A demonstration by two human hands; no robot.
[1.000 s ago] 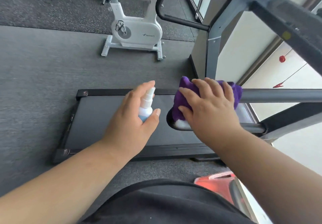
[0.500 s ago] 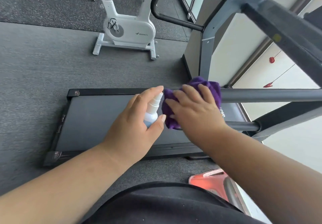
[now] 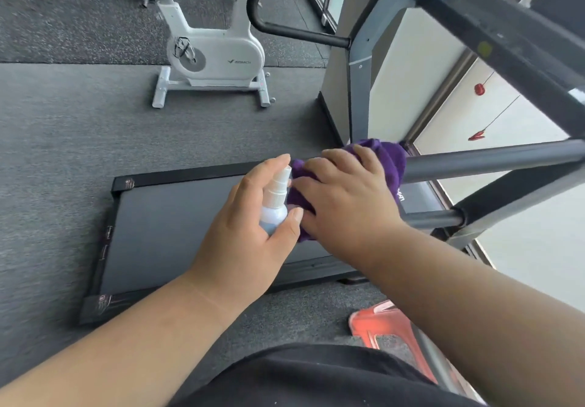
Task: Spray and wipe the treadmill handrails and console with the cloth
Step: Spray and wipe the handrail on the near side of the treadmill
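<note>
My right hand (image 3: pixel 343 199) grips a purple cloth (image 3: pixel 391 159) wrapped over the left end of the near grey handrail (image 3: pixel 493 161). Close beside it on the left, my left hand (image 3: pixel 250 235) holds a small white spray bottle (image 3: pixel 275 202), index finger on top of its nozzle, which points toward the cloth. The far black handrail loop (image 3: pixel 285 31) juts from the grey upright (image 3: pixel 359 90) beyond. The dark console beam (image 3: pixel 506 42) runs across the upper right. The rail's end is hidden under the cloth.
The black treadmill deck (image 3: pixel 177 226) lies on grey floor below my hands. A white exercise bike (image 3: pixel 215 58) stands behind it. A red-orange shoe (image 3: pixel 376 321) is near the deck's right side. A lower grey bar (image 3: pixel 433 218) runs under the handrail.
My right hand slid the cloth left along the near handrail to its end. The spray bottle hand and cloth hand have come close together.
</note>
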